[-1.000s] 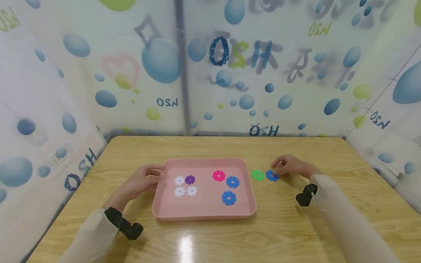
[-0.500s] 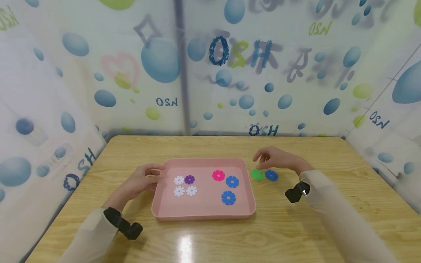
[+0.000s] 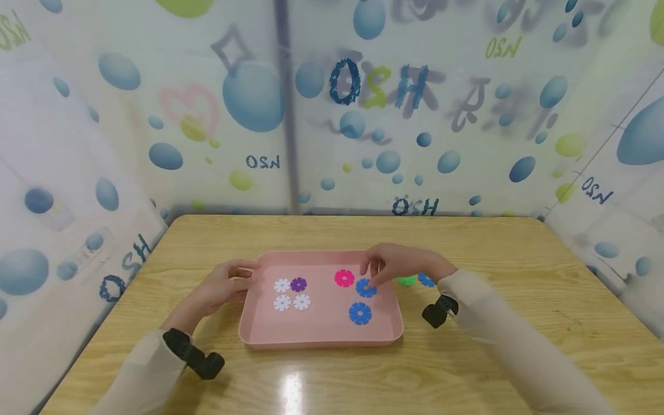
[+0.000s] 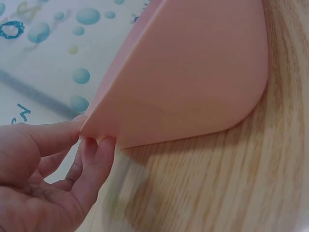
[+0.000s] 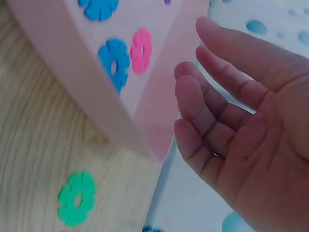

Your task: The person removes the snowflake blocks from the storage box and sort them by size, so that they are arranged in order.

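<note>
A pink tray [image 3: 321, 334] holds several notched plastic snowflake discs. On its left side lie white discs [image 3: 283, 302] and a purple disc [image 3: 298, 284]; on its right lie a pink disc [image 3: 344, 278] and two blue discs [image 3: 360, 313]. My left hand [image 3: 223, 288] holds the tray's left rim near the far corner, fingertips against the wall [image 4: 101, 133]. Over the tray's right side hovers my right hand [image 3: 396, 264], fingers loosely bent and nothing in its grasp in the right wrist view. It partly covers the upper blue disc [image 3: 366, 289].
Just right of the tray, a green disc [image 3: 407, 280] and another blue disc [image 3: 427, 280] lie on the wooden table [image 3: 519, 323], partly hidden by my right arm. A patterned curtain [image 3: 353, 167] stands behind the table.
My right hand has moved left, from the blue disc on the table, past the green one, to above the tray's right side. The discs and my left hand have stayed in place.
</note>
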Available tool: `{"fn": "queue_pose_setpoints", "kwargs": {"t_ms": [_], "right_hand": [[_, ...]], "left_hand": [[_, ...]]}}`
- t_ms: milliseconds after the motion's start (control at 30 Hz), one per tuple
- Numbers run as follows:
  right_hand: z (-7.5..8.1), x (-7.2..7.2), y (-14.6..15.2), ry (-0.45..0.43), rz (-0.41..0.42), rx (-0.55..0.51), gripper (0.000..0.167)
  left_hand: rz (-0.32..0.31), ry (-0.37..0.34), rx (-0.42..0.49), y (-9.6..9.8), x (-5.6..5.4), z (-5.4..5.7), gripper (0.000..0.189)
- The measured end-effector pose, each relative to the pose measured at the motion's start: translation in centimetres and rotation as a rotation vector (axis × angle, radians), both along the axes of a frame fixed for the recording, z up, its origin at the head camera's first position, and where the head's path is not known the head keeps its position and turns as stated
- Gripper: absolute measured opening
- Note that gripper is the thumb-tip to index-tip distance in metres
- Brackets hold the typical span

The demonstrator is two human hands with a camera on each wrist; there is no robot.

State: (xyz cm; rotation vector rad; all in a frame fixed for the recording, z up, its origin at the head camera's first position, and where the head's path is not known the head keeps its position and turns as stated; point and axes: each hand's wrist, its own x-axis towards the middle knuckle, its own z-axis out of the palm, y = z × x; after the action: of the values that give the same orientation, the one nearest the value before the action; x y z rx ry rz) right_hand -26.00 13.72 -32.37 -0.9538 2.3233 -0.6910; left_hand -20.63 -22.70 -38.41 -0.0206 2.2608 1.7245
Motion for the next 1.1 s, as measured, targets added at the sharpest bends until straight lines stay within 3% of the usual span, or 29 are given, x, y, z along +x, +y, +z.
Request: {"fn": "queue_pose_setpoints", "kwargs": {"t_ms": [167,400,500,700,1100], "right_hand": [[-0.1,0.4,-2.2,-0.042,0.063,0.071,0.021],[-1.1,0.3,-4.6,0.097,0.176,0.231,0.016],[-1.6,0.4,-5.3,0.108,0.219,0.289,0.016],[-2.1,0.5,-5.9,0.054,0.211,0.347,0.02],[-2.4,0.7,-5.8,0.048,0.268,0.446,0.031]], "left_hand": [[0.003,0.002,-0.017,0.0,0.0,0.0,0.043],[0.007,0.002,-0.014,0.0,0.0,0.0,0.043],[0.002,0.011,-0.013,0.0,0.0,-0.1,0.043],[-0.002,0.007,-0.007,0.0,0.0,0.0,0.043],[-0.016,0.005,-0.004,0.0,-0.1,0.1,0.043]]}}
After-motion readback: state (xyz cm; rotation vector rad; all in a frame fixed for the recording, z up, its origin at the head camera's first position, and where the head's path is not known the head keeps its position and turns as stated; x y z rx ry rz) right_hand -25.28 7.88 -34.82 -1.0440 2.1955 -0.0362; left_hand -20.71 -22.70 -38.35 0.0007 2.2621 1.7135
